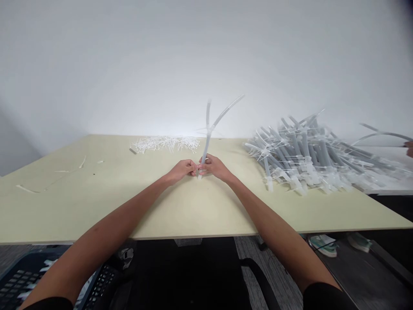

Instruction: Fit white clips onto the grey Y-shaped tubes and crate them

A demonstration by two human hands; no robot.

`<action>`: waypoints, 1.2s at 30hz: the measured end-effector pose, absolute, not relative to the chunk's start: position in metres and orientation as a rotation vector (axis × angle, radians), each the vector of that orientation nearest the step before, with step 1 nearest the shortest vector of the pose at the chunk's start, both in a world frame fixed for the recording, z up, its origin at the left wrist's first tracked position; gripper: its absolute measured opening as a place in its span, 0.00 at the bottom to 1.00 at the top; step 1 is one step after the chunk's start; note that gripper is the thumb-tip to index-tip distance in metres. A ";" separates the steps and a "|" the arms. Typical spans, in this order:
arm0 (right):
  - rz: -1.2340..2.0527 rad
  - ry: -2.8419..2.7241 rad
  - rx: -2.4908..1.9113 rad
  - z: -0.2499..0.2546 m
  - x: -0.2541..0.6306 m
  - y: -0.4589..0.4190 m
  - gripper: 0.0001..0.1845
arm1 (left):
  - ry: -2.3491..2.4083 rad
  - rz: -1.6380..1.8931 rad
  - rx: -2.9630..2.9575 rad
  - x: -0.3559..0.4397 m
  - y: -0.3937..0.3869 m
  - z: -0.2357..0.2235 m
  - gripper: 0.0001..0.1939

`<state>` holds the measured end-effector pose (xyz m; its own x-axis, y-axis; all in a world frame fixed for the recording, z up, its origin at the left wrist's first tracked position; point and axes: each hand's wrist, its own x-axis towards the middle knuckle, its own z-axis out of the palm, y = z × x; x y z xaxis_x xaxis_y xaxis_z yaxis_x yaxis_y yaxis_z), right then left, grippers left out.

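Note:
Over the middle of the table, my right hand (214,167) is closed round the lower part of a Y-shaped tube assembly (205,146). The assembly stands nearly upright, a greyish translucent stem with two thinner clear branches, one straight up and one leaning right. Thin tie tails stick out around its joint. Beside the stem's lower end, my left hand (186,169) is closed in a pinch, its fingertips meeting those of my right. Whatever lies between the left fingertips is hidden. A pile of similar tube assemblies (306,150) lies to the right.
Loose white cable ties (167,144) are spread at the table's back, with a small dark grey piece (133,150) beside them. Thin strips (29,189) lie at left. A blue basket (19,271) stands below the front edge. Another person's hand (409,148) shows at far right.

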<state>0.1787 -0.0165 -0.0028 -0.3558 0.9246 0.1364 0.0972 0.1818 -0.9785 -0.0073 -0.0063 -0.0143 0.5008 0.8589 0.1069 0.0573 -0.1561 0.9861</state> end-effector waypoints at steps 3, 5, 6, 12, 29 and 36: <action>1.297 -1.652 -0.969 0.000 0.178 -0.022 0.13 | 0.836 0.904 1.651 -0.006 -0.004 -0.015 0.16; 1.317 -1.634 -0.961 0.002 0.177 -0.025 0.13 | 0.852 0.896 1.691 -0.008 -0.002 -0.014 0.15; 1.330 -1.615 -0.963 0.003 0.177 -0.026 0.13 | 0.854 0.877 1.703 -0.009 -0.001 -0.013 0.15; 1.488 -1.466 -0.962 0.005 0.179 -0.024 0.14 | 0.873 0.797 1.721 -0.011 -0.004 -0.008 0.16; 1.588 -1.411 -1.027 -0.006 0.175 -0.020 0.09 | 0.871 0.725 1.564 -0.007 -0.010 -0.008 0.16; 1.590 -1.437 -1.047 -0.001 0.173 -0.025 0.10 | 0.948 0.729 1.608 -0.005 -0.012 -0.007 0.17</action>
